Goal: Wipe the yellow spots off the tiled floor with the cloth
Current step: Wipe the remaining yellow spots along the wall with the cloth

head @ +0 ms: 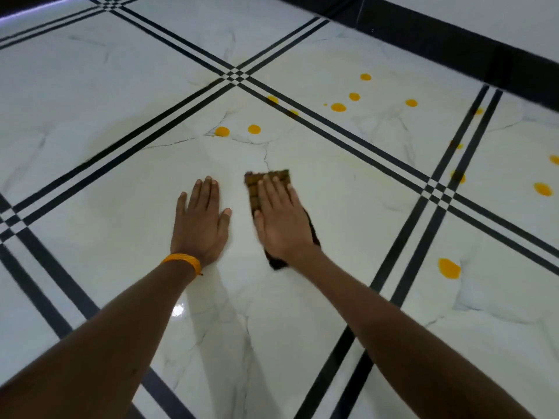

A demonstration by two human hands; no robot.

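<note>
Right hand (281, 216) flat on brown cloth (253, 189), left hand (201, 219) flat on tiled floor (90, 182), yellow spots (338, 107) beyond

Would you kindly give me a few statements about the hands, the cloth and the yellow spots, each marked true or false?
1. The right hand presses flat on the brown cloth. True.
2. The left hand holds a second cloth. False: it lies bare and flat on the floor.
3. An orange band sits on the left wrist. True.
4. The two nearest spots ahead are already under the cloth. False: they lie beyond it, uncovered.
5. More yellow spots remain to the right. True.
</note>
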